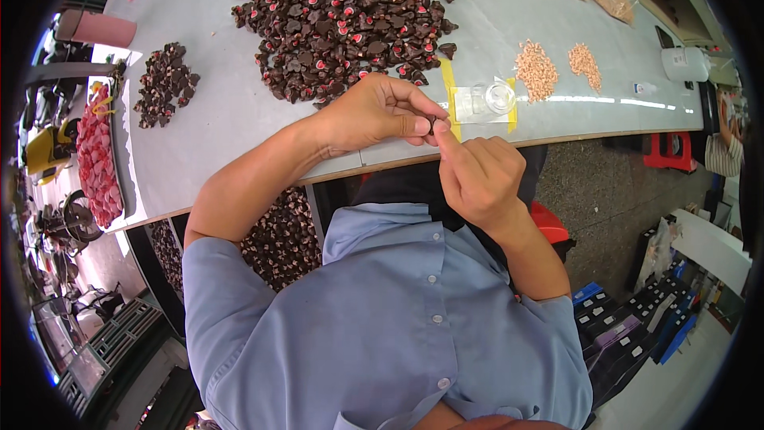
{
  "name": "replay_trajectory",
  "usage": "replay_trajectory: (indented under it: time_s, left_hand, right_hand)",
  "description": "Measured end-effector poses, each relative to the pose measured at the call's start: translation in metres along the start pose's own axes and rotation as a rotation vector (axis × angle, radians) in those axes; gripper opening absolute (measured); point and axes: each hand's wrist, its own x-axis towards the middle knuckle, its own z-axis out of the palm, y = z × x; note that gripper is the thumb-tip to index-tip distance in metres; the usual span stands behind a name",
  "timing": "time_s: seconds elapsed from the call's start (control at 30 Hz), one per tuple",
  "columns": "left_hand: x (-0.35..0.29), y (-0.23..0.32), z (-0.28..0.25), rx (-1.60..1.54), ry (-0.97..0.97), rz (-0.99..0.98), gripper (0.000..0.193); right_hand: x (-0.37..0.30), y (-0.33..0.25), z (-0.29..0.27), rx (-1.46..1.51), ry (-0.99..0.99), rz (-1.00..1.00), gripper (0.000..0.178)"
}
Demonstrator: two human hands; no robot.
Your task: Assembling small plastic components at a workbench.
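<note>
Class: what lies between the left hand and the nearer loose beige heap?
Right of the left hand, the head view shows yellow tape, a white card and a clear container.

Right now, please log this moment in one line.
left hand: pinching dark piece; right hand: at same dark piece; beyond: dark pile

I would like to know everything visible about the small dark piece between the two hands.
The small dark piece looks nearly black; its shape and material are unclear. The left hand pinches it between thumb and fingers, and the index fingertip of the right hand seems to touch it, near the table edge.
</note>
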Motion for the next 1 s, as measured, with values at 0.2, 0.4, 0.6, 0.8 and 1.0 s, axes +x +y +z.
replay_trajectory:
  time_s: [0.2,0.4,0.6,0.8,1.0]
  left_hand:
    - [-0.005,0.007,0.008,0.026,0.091,-0.042,0.021]
    - [-0.008,0.006,0.006,0.035,0.051,-0.029,0.024]
    - [-0.004,0.001,0.003,0.019,0.040,-0.049,0.027]
    - [-0.006,0.003,0.004,0.018,0.055,-0.056,0.027]
    - [-0.004,0.006,0.007,0.050,0.053,-0.074,0.026]
  right_hand:
    - [-0.002,0.026,-0.029,0.065,0.084,0.098,0.032]
    - [-0.028,0.148,-0.078,-0.195,0.291,0.699,0.016]
    - [-0.015,0.181,-0.084,-0.471,0.028,0.482,0.032]
    - [-0.031,0.175,-0.092,-0.582,-0.156,0.329,0.047]
    - [-0.053,0.174,-0.105,-0.551,-0.102,0.412,0.049]
